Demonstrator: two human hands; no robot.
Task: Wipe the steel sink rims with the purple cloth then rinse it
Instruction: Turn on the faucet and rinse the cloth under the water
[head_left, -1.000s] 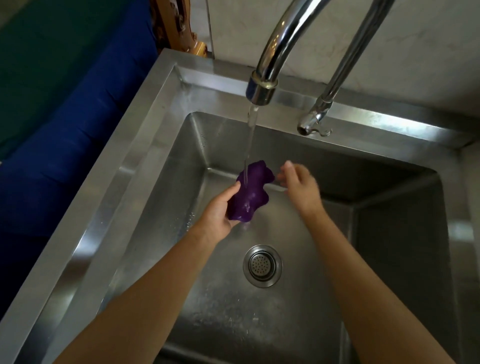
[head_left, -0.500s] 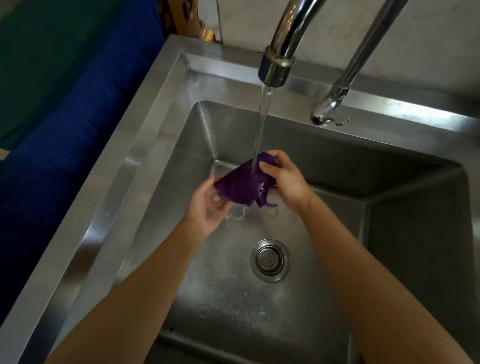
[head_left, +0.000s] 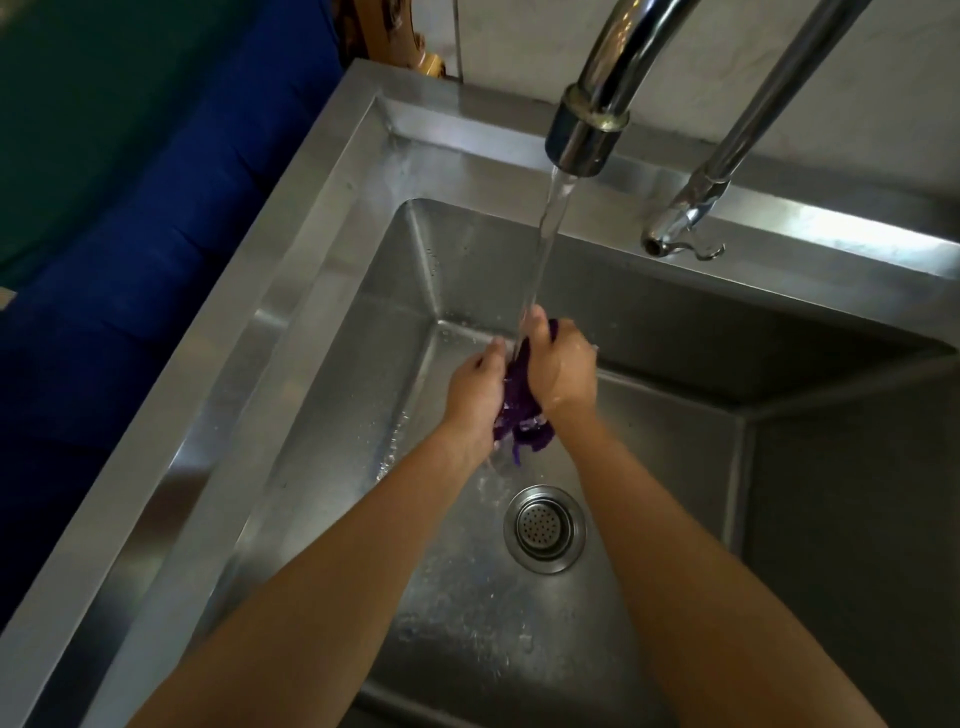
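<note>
The purple cloth (head_left: 519, 410) is bunched up between both palms over the middle of the steel sink basin. My left hand (head_left: 475, 397) presses it from the left and my right hand (head_left: 561, 371) grips it from the right. Water runs from the large chrome faucet (head_left: 589, 130) in a thin stream straight onto the cloth and my right fingers. Water drips off the cloth's lower end into the basin. Most of the cloth is hidden between the hands. The steel sink rim (head_left: 291, 322) runs along the left and back.
A round drain strainer (head_left: 544, 527) sits in the basin floor below the hands. A second, thinner chrome tap (head_left: 685, 218) hangs at the back right. Blue and green fabric (head_left: 130, 208) lies left of the sink. A pale wall rises behind.
The cloth was held loosely, mostly in my left hand. Both hands have since closed together and squeezed it into a tight bunch under the stream.
</note>
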